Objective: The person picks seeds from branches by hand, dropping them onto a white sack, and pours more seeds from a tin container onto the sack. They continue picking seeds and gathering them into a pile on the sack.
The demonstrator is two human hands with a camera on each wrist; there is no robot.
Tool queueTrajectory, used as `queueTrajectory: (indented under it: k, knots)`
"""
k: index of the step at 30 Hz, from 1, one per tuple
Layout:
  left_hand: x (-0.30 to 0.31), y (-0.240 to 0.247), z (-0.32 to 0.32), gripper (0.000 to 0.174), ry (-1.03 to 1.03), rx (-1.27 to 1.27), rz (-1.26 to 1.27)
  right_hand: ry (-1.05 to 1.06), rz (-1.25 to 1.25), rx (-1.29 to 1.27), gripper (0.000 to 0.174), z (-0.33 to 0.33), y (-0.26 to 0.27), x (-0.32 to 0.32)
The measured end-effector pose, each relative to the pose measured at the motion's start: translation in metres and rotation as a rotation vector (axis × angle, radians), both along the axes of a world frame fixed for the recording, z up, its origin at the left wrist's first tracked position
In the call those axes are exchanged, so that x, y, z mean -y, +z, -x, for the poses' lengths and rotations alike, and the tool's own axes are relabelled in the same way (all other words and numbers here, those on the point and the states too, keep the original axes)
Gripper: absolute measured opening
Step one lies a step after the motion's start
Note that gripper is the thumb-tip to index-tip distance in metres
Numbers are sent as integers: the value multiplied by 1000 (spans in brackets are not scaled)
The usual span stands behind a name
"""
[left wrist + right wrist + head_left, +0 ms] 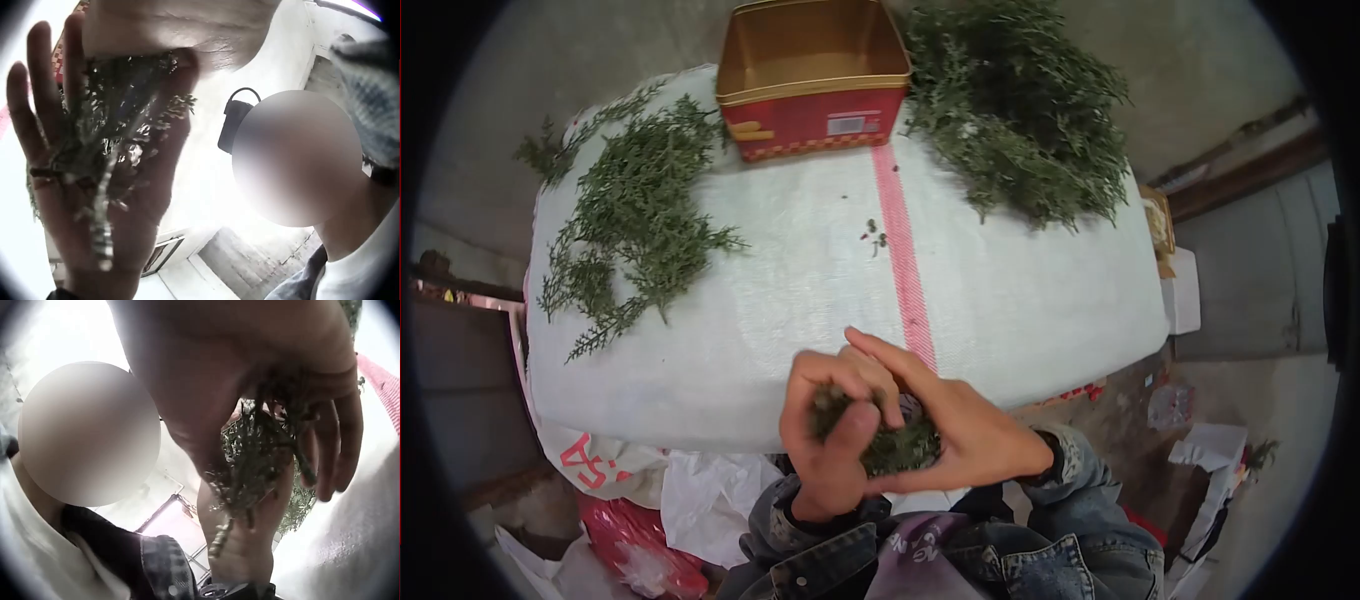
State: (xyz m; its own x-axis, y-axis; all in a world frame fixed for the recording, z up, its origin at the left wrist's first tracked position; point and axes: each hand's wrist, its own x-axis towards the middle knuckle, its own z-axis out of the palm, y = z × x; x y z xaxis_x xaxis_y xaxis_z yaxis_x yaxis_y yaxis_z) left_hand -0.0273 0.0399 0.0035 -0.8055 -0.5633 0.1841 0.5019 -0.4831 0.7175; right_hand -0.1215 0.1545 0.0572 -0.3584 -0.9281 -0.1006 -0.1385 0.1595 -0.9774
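A small bunch of scaly evergreen sprigs (pixel 900 450), like cypress, sits between my two hands low in the head view. My left hand (pixel 825 430) curls its fingers over the bunch, thumb in front. Opposite, my right hand (pixel 975 430) cups the bunch's other side, its thumb below. In the left wrist view, the fingers of that right hand (pixel 53 106) are straight, and greenery with a cut stem (pixel 103 237) lies across its palm. Sprigs (pixel 250 456) poke out below my right hand in the right wrist view. Part of the bunch is hidden by fingers.
A covered white woven surface (pixel 800 260) with a pink stripe spreads before me. At its far side stands a red tin (pixel 820 130), gold inside, between a spread of sprigs (pixel 640 200) and a larger pile (pixel 1030 120). Leaf bits (pixel 875 238) lie mid-surface.
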Motion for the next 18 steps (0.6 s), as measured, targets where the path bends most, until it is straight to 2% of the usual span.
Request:
queueTrajectory:
  k: [3, 4, 7, 16, 18]
  knots:
    - [-5, 7, -4, 14, -18, 28, -108, 38, -160, 362, 101, 9, 0, -2]
    - [-4, 10, 0, 14, -29, 52, -145, 52, -152, 368, 101, 8, -3, 0]
    - [-3, 15, 3, 15, -21, 97, -179, 22, -14, 133, 95, 2, -14, -1]
    - [-3, 10, 1, 16, -43, 144, -210, 9, 23, 89, 95, 5, -20, -3]
    - [-4, 6, 2, 17, -52, 117, -227, 31, -110, 170, 82, 12, -7, -5]
